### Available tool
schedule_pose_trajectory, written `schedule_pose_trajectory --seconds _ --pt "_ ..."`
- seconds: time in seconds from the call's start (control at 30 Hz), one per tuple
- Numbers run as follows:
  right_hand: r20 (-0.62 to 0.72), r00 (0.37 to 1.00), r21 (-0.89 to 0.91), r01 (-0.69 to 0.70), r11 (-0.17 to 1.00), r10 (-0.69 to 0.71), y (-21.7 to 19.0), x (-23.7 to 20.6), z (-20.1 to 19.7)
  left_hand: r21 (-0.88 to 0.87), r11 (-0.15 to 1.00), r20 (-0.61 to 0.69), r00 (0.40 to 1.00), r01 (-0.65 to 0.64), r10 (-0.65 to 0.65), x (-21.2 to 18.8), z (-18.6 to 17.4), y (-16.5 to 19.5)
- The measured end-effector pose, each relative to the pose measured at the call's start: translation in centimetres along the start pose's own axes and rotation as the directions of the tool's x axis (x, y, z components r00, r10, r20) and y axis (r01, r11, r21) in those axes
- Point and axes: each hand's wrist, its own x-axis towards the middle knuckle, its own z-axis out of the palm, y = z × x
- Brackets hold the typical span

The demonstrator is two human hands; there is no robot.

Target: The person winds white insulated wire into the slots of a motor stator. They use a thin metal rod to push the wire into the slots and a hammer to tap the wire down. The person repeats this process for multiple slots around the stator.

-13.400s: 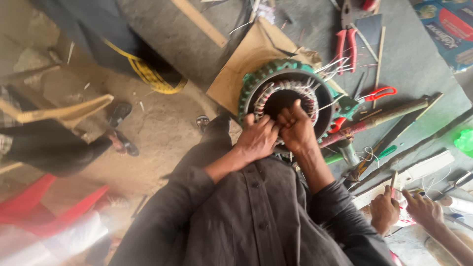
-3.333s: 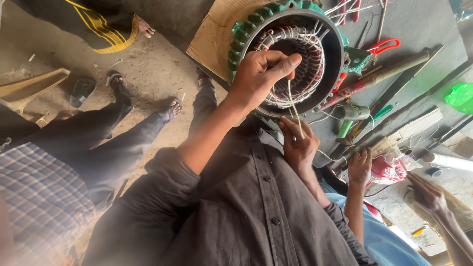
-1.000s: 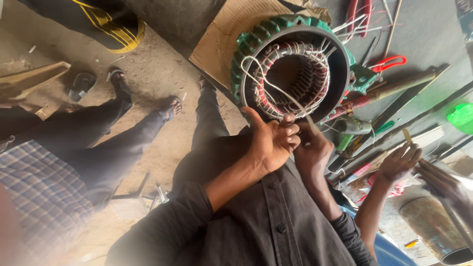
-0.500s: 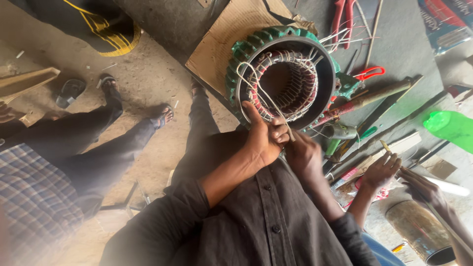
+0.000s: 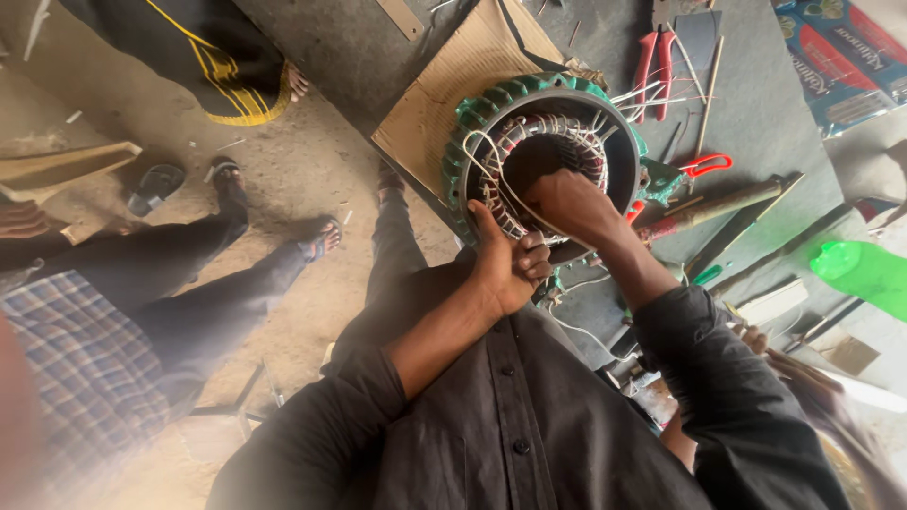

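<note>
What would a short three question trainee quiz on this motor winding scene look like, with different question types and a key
1. True or false: the right hand reaches inside the bore of the green motor stator.
2. Multiple choice: what lies under the stator? A) a blue towel B) a sheet of cardboard C) a metal tray
3. Fill in: the left hand is closed with its thumb up, gripping a loop of pale ____ from the winding.

Key
1. True.
2. B; the cardboard sits on the grey bench, near the red-handled pliers.
3. Wire; it runs from the coils down to the fist.
</note>
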Motion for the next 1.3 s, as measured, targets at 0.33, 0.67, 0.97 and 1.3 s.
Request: schedule_pose_trajectory --seconds 0.33,0.67,0.97,1.3 --pt "-0.055 0.993 -0.044 -0.109 0.993 0.106 -0.1 -1.3 1.7 0.922 0.364 0.087 0.986 -0.134 0.142 -5.4 0.8 -1.7" --pt "-0.363 0.923 0.034 -0.126 0.991 0.129 2.1 -1.4 4.0 0.853 -0.3 0.481 0.866 -0.428 0.133 -7.7 1.7 -2.3" --pt "-0.802 0.597 -0.396 -0.497 0.772 -0.027 14.8 -3.1 -14.2 0.572 -0.614 0.807 0.51 -0.544 0.299 -6.6 -0.2 -0.8" --pt "0.071 0.997 -0.25 0.052 0.967 -0.035 -0.6 -1.8 -3.3 0.776 0.116 0.577 0.772 -0.62 0.267 -2.5 2.1 4.9"
